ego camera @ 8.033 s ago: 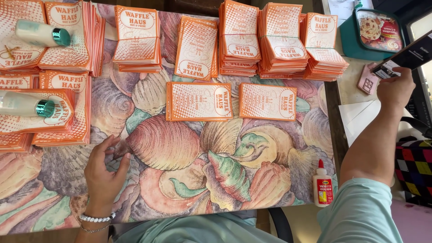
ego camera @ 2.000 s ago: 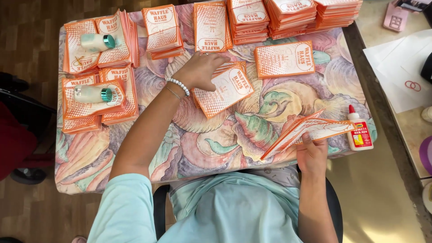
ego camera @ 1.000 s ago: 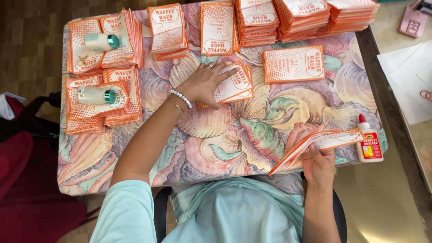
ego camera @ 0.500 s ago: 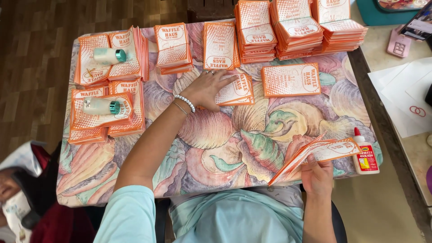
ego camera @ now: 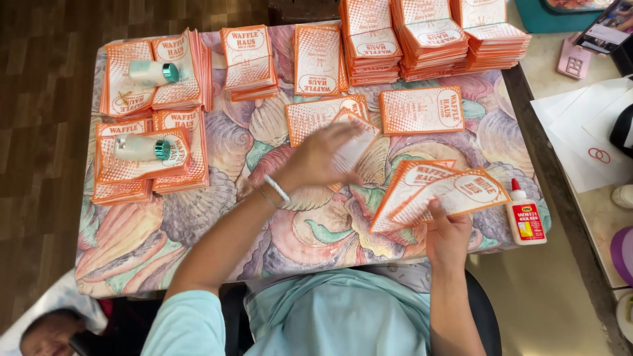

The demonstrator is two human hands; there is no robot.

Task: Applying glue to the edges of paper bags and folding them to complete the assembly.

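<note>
Nearest, the right hand (ego camera: 447, 232) pinches a fanned bundle of orange-and-white bags (ego camera: 440, 191) by its lower edge, fingers closed on it, just beside a glue bottle (ego camera: 525, 215). Further out, the left hand (ego camera: 324, 158), blurred, fingers spread, lies on one bag (ego camera: 353, 142) above the table (ego camera: 165, 231). Beyond stand bag stacks (ego camera: 422, 36).

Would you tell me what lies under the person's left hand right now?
The left hand covers an orange-and-white paper sleeve, blurred, above the shell-patterned tablecloth. How much of it the palm hides cannot be seen.
</note>
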